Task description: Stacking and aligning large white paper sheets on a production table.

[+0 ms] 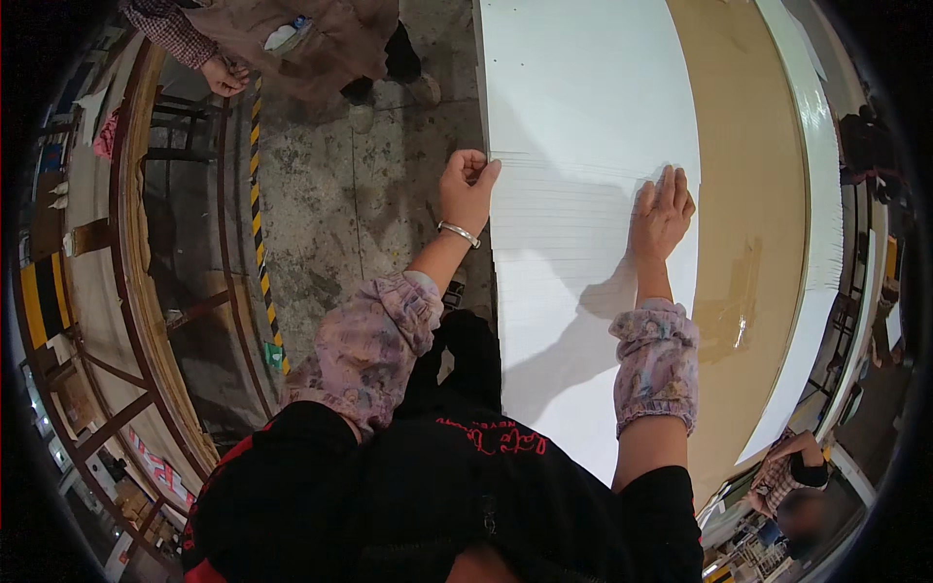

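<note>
Long white sheets (583, 92), like paper or thin board, lie on the table, with many thin parallel edge lines across them between my hands, like overlapping layers. My left hand (466, 199), with a silver bracelet at the wrist, is closed at the left edge of the sheets, its thumb and curled fingers pinching there. How many layers are in the pinch cannot be made out. Flat near the right edge of the sheets rests my right hand (663, 222), fingers stretched forward, holding nothing. Patterned sleeve covers are on both forearms.
Brown board with glossy tape (743, 243) borders the sheets on the right, beyond it a white stack edge (821, 223). Concrete floor (330, 194) with a striped tape line (258, 194) runs left, beside a metal-framed rack (131, 243). A person's hand (225, 76) shows upper left; another person is lower right.
</note>
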